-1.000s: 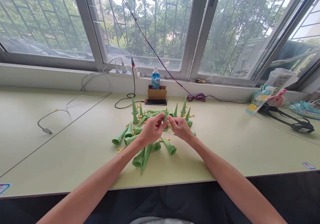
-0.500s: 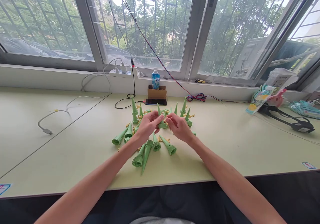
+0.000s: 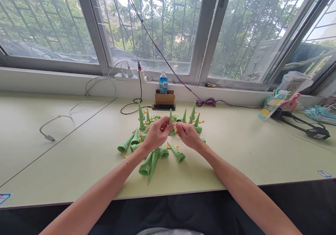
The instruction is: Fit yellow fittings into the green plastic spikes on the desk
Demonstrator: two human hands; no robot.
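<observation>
My left hand (image 3: 157, 133) is closed around a green plastic watering spike (image 3: 170, 116), which stands point up between my hands. Fingers of my right hand (image 3: 189, 134) are pinched together against the spike's right side; whatever they hold is too small and hidden to make out. More green spikes surround my hands. One cone-shaped spike (image 3: 177, 154) lies in front with its wide threaded end toward me, and another spike (image 3: 126, 143) lies to the left. Some, such as a spike (image 3: 193, 112) behind my right hand, stand upright. Small yellow valve pieces (image 3: 172, 147) are scattered among them.
Behind the spikes are a phone (image 3: 164, 107), a cardboard box (image 3: 165, 97) and a blue-labelled bottle (image 3: 163, 83). A coiled red-and-blue wire (image 3: 206, 102) lies by the sill. A white cable (image 3: 49, 137) is at left; a black strap (image 3: 299, 123) lies at right.
The held spike has shifted slightly right and turned more upright. My left fingers have moved further round it, and my right fingers have curled in more.
</observation>
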